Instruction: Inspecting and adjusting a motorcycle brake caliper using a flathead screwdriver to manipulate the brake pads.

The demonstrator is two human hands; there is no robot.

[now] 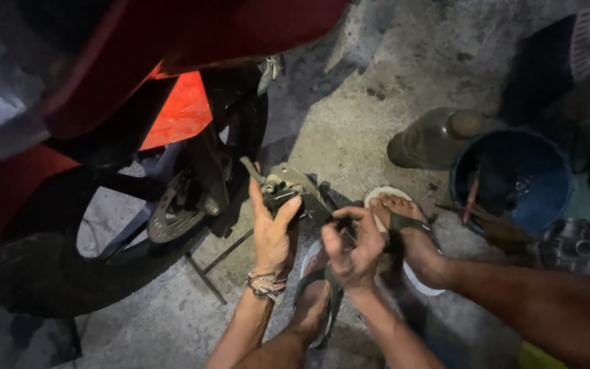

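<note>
My left hand (272, 229), with a beaded bracelet on the wrist, grips a metal brake caliper (293, 186) held up off the ground beside the motorcycle's front wheel (104, 273). My right hand (355, 246) is closed around a small dark part or tool at the caliper's lower right side; what it holds is too dark to tell. The brake disc (172, 212) shows on the wheel, just left of the caliper. My feet in sandals (404, 225) rest on the concrete under and right of the hands.
The red motorcycle body (172, 41) fills the upper left. A blue bucket (510, 178) with tools stands at the right, a dark plastic bottle (435, 137) lying beside it. Metal parts (568, 242) lie right of the bucket. A thin rod (216, 263) lies on the concrete.
</note>
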